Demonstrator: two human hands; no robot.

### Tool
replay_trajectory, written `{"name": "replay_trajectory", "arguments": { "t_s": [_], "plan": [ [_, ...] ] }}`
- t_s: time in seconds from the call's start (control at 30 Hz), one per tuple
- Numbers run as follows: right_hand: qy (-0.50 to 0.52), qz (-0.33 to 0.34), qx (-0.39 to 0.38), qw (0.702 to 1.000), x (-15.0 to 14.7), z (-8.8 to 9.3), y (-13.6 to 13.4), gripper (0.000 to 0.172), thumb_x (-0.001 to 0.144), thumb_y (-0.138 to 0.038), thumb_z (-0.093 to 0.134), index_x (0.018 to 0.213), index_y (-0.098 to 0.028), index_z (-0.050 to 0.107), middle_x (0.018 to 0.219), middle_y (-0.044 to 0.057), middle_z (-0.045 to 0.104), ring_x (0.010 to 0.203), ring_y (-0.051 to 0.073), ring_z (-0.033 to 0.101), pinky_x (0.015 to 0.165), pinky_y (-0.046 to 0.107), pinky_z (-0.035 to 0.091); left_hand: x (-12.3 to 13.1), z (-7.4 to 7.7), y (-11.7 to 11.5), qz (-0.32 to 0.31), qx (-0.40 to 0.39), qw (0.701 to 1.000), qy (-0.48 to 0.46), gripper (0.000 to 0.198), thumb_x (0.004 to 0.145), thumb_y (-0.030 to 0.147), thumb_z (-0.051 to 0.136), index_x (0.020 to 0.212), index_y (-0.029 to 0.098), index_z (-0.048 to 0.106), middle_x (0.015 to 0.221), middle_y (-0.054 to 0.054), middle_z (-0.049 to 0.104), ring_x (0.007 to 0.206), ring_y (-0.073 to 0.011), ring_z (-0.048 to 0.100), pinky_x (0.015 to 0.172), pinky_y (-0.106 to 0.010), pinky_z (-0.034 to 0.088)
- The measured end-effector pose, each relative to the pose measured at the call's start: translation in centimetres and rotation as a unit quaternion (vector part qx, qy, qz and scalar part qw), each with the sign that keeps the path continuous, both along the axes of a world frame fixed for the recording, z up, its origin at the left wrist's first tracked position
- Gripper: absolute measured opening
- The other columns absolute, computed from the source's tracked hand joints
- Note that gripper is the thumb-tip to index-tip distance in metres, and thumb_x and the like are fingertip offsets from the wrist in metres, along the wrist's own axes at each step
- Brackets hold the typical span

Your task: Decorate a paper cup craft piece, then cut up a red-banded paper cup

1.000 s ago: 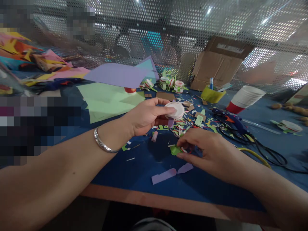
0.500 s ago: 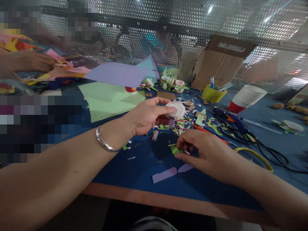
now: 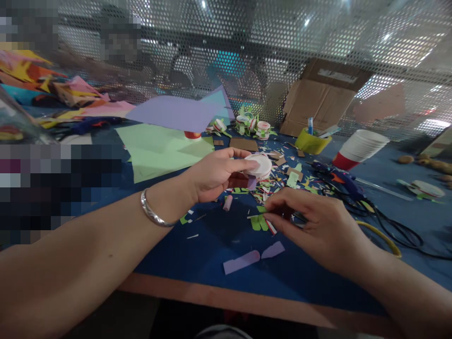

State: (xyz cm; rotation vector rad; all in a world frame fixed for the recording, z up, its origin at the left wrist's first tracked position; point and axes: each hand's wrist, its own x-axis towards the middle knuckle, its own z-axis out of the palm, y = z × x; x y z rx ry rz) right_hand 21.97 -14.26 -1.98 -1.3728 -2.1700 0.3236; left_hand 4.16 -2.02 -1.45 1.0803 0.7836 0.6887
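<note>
My left hand [image 3: 219, 176], with a silver bangle on the wrist, grips a white round paper cup base [image 3: 259, 165] by its left edge. The thumb lies on top, the fingers underneath. A purple paper tab [image 3: 252, 182] sticks out below it. Lower right, my right hand [image 3: 310, 219] is in a pinch beside green paper pieces [image 3: 259, 223]; whatever its fingertips hold is too small to make out. Two cut purple paper pieces [image 3: 242, 262] lie on the blue table in front. A small rolled pink piece [image 3: 228, 203] lies between the hands.
Paper scraps [image 3: 271, 188] litter the table's middle. Green [image 3: 158, 150] and purple sheets [image 3: 169, 113] lie left. On the right are a blue glue gun [image 3: 344, 181] with black cord, a yellow loop [image 3: 381, 235], stacked paper cups [image 3: 363, 148] and a yellow holder [image 3: 312, 141]. Several green-and-white paper crafts [image 3: 263, 129] stand behind.
My right hand has shifted slightly right, uncovering more of the green pieces and the second purple piece. My left hand still grips the cup base. The other person's hand at far left has moved away.
</note>
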Motion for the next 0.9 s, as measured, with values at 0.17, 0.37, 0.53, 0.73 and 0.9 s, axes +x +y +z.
{"name": "replay_trajectory", "arguments": {
  "t_s": [0.17, 0.37, 0.53, 0.73, 0.9],
  "plan": [
    [0.002, -0.064, 0.112, 0.992, 0.3, 0.1, -0.2, 0.005, 0.094, -0.02, 0.063, 0.091, -0.024, 0.062, 0.082, -0.002, 0.069, 0.072, 0.012, 0.065, 0.068, 0.026, 0.049, 0.1, 0.6, -0.4, -0.021, -0.031, 0.999, 0.012, 0.011, 0.09, 0.009, 0.065, 0.1, 0.014, 0.062, 0.081, -0.004, 0.072, 0.06, -0.0084, 0.065, 0.055, -0.017, 0.053],
    [-0.016, -0.116, 0.153, 0.981, 0.5, -0.1, -0.1, 0.006, 0.092, -0.022, 0.064, 0.089, -0.025, 0.061, 0.08, -0.001, 0.07, 0.07, 0.015, 0.067, 0.066, 0.028, 0.05, 0.1, 0.6, -0.5, -0.04, -0.066, 0.997, -0.005, 0.006, 0.091, 0.008, 0.063, 0.092, 0.013, 0.067, 0.085, -0.004, 0.074, 0.065, -0.0087, 0.069, 0.06, -0.016, 0.058],
    [-0.065, -0.129, 0.167, 0.975, 0.8, -0.1, 0.4, 0.009, 0.094, -0.021, 0.059, 0.085, -0.025, 0.059, 0.08, 0.002, 0.069, 0.069, 0.016, 0.067, 0.062, 0.03, 0.048, 0.2, 0.6, -0.7, -0.029, -0.091, 0.995, -0.009, 0.011, 0.09, 0.007, 0.062, 0.09, 0.011, 0.072, 0.085, -0.004, 0.074, 0.067, -0.0093, 0.069, 0.057, -0.015, 0.058],
    [-0.111, -0.146, 0.206, 0.961, 0.7, 0.0, 0.8, 0.011, 0.094, -0.019, 0.057, 0.085, -0.023, 0.062, 0.078, 0.002, 0.067, 0.068, 0.016, 0.064, 0.064, 0.03, 0.046, 0.4, 0.7, -1.4, -0.041, -0.104, 0.993, -0.035, 0.015, 0.088, 0.005, 0.06, 0.087, 0.012, 0.073, 0.088, -0.006, 0.076, 0.068, -0.0107, 0.07, 0.06, -0.016, 0.06],
    [-0.151, -0.124, 0.222, 0.955, 0.8, -0.2, 1.0, 0.014, 0.095, -0.014, 0.054, 0.087, -0.018, 0.065, 0.079, 0.005, 0.066, 0.072, 0.018, 0.064, 0.065, 0.031, 0.046, 0.7, 0.7, -1.6, -0.037, -0.115, 0.992, -0.039, 0.017, 0.088, 0.003, 0.058, 0.086, 0.011, 0.072, 0.084, -0.005, 0.074, 0.068, -0.0106, 0.07, 0.06, -0.017, 0.061]
  ]
}}
